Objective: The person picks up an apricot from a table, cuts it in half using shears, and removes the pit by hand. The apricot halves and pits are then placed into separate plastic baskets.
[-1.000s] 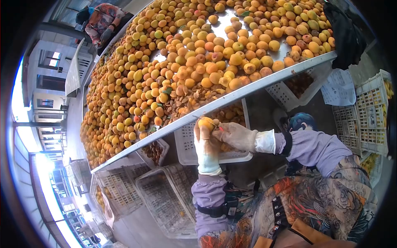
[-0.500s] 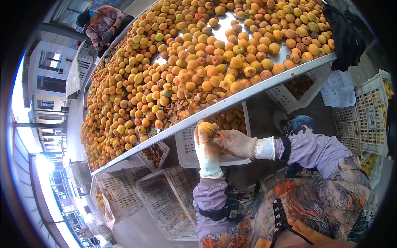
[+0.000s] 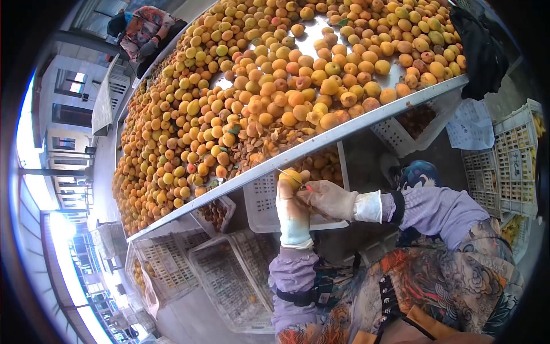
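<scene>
L hand [image 3: 293, 210] is holding the apricot [image 3: 291, 180] up at its fingertips, fingers closed round it, on the near side of the table edge [image 3: 344, 133] & above the white crate [image 3: 256, 200]. R hand [image 3: 333, 199] is pinching a thin tool w/ a red bit [image 3: 308, 187], fingers drawn in tight, fruit lying just off those fingertips, toward L & the table. Tool's long axis is running from R fingers across the fruit toward the table; apricot's approx. round, no clear long axis, whether the tip's piercing it or only touching = can't tell.
</scene>
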Motion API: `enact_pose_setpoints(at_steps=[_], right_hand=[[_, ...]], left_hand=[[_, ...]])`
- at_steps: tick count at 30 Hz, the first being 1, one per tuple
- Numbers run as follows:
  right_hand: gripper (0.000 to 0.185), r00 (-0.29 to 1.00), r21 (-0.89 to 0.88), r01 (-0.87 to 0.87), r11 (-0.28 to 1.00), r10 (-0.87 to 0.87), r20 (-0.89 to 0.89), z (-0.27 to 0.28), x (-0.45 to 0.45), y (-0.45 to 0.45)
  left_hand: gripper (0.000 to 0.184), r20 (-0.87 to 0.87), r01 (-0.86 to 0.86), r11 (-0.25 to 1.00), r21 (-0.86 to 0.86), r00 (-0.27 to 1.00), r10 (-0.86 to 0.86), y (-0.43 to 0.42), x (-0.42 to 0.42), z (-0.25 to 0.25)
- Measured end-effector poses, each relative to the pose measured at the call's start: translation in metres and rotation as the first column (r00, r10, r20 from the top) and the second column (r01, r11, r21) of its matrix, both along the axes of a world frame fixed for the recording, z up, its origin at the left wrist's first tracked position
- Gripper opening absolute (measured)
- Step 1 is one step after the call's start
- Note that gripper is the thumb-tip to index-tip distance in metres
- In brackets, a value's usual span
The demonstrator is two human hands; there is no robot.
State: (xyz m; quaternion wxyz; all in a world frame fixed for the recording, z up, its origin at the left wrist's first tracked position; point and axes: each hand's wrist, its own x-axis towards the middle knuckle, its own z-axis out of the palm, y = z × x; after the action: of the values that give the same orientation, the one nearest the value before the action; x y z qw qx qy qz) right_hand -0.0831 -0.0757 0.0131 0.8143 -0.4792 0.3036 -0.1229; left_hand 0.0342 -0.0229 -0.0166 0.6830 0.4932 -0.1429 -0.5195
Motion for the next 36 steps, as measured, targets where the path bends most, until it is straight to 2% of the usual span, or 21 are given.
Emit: enact_pose_setpoints(at_steps=[1,2,4,5,7,8,10,12,13,15,17,20,21,23,27,29,30,31,32,34,36], right_hand=[[0.027,0.999,0.027,-0.012,1.0,0.011,0.051,0.0,-0.001,-0.001],[0.027,0.999,0.027,-0.015,1.0,0.013,0.053,0.0,-0.001,-0.002],[0.026,0.992,0.017,-0.076,0.997,0.077,-0.097,-0.002,-0.002,-0.002],[0.026,0.992,0.022,-0.077,0.997,0.079,-0.098,-0.02,0.003,0.005],[0.027,0.98,-0.089,0.182,0.979,-0.173,0.096,-0.067,0.017,0.025],[0.027,0.98,-0.095,0.183,0.979,-0.174,0.096,-0.062,0.015,0.025],[0.028,0.983,-0.164,0.182,0.97,-0.173,0.067,-0.042,0.012,0.025],[0.028,0.992,-0.131,0.13,0.983,-0.128,0.024,-0.023,0.009,0.019],[0.029,0.996,-0.093,0.078,0.993,-0.081,-0.023,-0.018,0.009,0.017],[0.028,0.997,-0.109,0.066,0.992,-0.062,0.038,-0.033,0.012,0.015],[0.028,0.995,-0.113,0.055,0.992,-0.045,0.086,-0.048,0.015,0.016],[0.029,0.996,-0.158,0.085,0.984,-0.085,0.011,-0.057,0.017,0.026],[0.03,0.989,-0.205,0.144,0.968,-0.135,0.058,-0.055,0.017,0.031],[0.03,0.976,-0.258,0.21,0.943,-0.188,0.106,-0.051,0.016,0.031],[0.029,0.984,-0.168,0.149,0.974,-0.129,0.124,-0.048,0.021,0.026],[0.029,0.982,-0.099,0.131,0.986,-0.115,0.149,-0.049,0.021,0.022],[0.027,0.997,-0.059,0.048,0.997,-0.044,0.067,-0.035,0.016,0.017],[0.025,0.999,-0.013,-0.032,0.999,0.032,-0.012,-0.027,0.014,0.015],[0.025,0.999,-0.013,-0.032,0.999,0.032,-0.01,-0.034,0.017,0.015],[0.026,0.999,-0.121,-0.027,0.992,0.03,0.019,-0.048,0.023,0.017],[0.027,1.0,-0.124,-0.031,0.992,0.031,0.002,-0.053,0.023,0.019]], left_hand=[[0.049,0.099,-0.006,0.999,0.034,0.995,0.003,0.0,0.002,-0.001],[0.049,0.1,-0.008,0.999,0.034,0.995,0.005,0.001,0.003,-0.001],[0.047,0.133,0.06,0.998,0.028,0.989,-0.063,0.003,0.003,0.006],[0.047,0.132,0.059,0.998,0.032,0.989,-0.062,0.004,0.002,0.004],[0.048,0.056,0.02,0.999,0.046,0.998,-0.022,0.002,-0.003,-0.003],[0.048,0.055,0.021,0.999,0.04,0.998,-0.023,0.0,-0.005,-0.004],[0.051,-0.106,0.002,0.995,0.102,0.994,0.009,0.001,-0.004,-0.004],[0.052,-0.093,-0.026,0.994,0.107,0.995,0.036,0.002,-0.004,-0.005],[0.053,-0.082,-0.025,0.996,0.083,0.996,0.032,0.002,-0.003,-0.005],[0.054,-0.067,-0.022,0.998,0.052,0.997,0.025,0.001,-0.001,0.0],[0.055,0.141,-0.026,0.998,0.06,0.99,0.017,0.003,-0.002,0.009],[0.056,0.126,-0.006,0.996,0.092,0.992,-0.006,0.007,-0.005,0.009],[0.056,0.126,0.0,0.996,0.093,0.992,-0.011,0.008,-0.004,0.008],[0.056,-0.005,-0.013,0.997,0.07,1.0,0.013,0.007,-0.004,0.006],[0.055,-0.087,-0.022,0.997,0.068,0.996,0.028,0.006,0.0,0.013],[0.055,-0.022,-0.05,0.994,0.099,0.998,0.052,0.005,0.004,0.005],[0.055,-0.018,-0.047,0.994,0.099,0.999,0.049,0.005,0.007,0.003],[0.051,0.087,-0.047,0.995,0.084,0.995,0.04,0.007,0.009,0.002],[0.048,0.189,-0.049,0.996,0.069,0.981,0.036,0.008,0.01,0.002],[0.051,0.264,-0.059,0.997,0.058,0.964,0.042,0.01,0.007,0.004],[0.054,0.342,-0.066,0.997,0.047,0.939,0.046,0.011,0.007,0.004]])
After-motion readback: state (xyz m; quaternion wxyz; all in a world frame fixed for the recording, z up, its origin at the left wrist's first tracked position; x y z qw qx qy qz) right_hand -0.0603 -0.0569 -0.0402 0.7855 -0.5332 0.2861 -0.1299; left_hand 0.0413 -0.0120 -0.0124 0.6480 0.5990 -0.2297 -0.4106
